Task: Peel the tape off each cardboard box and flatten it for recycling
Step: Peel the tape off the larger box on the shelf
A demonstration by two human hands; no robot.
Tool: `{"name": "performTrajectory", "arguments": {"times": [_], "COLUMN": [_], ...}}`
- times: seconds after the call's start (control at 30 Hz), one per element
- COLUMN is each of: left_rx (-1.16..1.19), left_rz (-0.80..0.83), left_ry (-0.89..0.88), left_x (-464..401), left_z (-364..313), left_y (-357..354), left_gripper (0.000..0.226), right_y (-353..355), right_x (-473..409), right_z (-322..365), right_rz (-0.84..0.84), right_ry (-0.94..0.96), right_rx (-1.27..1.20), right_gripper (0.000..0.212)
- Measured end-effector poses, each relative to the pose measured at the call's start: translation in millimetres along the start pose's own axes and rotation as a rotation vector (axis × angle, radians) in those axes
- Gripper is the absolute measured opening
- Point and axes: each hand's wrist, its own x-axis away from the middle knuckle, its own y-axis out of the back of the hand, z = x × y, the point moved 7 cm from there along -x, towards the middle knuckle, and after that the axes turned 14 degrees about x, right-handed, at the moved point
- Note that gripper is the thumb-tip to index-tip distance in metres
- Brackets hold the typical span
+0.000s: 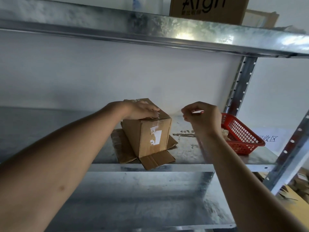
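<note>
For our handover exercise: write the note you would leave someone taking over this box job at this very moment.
Left hand: flat on top of the box, steadying it.
Right hand: raised beside the box, pinching something small, probably tape; too blurred to be sure.
Box stands on the shelf, bottom flaps splayed; tape remains on its side and top edge.
Basket at right.
Left: strip remaining tape, flatten.

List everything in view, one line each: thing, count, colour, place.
Small box: one, brown, taped, middle shelf, bottom flaps splayed.
Basket: one, red, right on the same shelf.
Paper sign: one, white, behind the basket.
Large box: one, brown, top shelf.
Shelf rack: one, grey metal.
Left hand: resting flat on the small box.
Right hand: raised beside the box, pinching something pale, possibly tape.
</note>
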Motion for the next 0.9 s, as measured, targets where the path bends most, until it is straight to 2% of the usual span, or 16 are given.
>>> {"name": "performTrajectory", "arguments": {"times": [0.1, 0.23, 0.37, 0.5, 0.63, 0.7, 0.8, 0.9], "left_rx": [0.046, -0.112, -0.039, -0.006, -0.024, -0.031, 0.008, 0.046], "left_rz": [-0.008, -0.101, -0.082, -0.105, -0.118, -0.125, -0.109, -0.097], "left_ry": [0.008, -0.044, -0.082, -0.088, -0.077, -0.076, -0.077, -0.086], "left_x": [-5, -11, -14, -15, -17, -17, -12, -9], "left_z": [-14, -28, -25, -20, -19, -19, -17, -15], "left_y": [0, -7, -17, -17, -18, -17, -16, -13], "left_gripper": [0.052, 0.051, 0.048, 0.054, 0.048, 0.053, 0.058, 0.053], "right_y": [-7, -16, -26, -37, -47, -48, -46, -45], "right_x": [4, 4, 6, 8, 7, 3, -4, -2], "right_z": [6, 11, 15, 19, 22, 20, 8, -14], "right_rz": [-0.017, 0.031, 0.134, 0.137, 0.207, 0.182, 0.151, 0.163], "right_ry": [0.032, 0.074, 0.121, 0.201, 0.234, 0.24, 0.118, -0.184], "right_rx": [0.029, 0.004, -0.027, 0.066, 0.092, 0.116, 0.055, -0.301], "right_gripper": [0.017, 0.026, 0.052, 0.02, 0.026, 0.021, 0.02, 0.021]}}
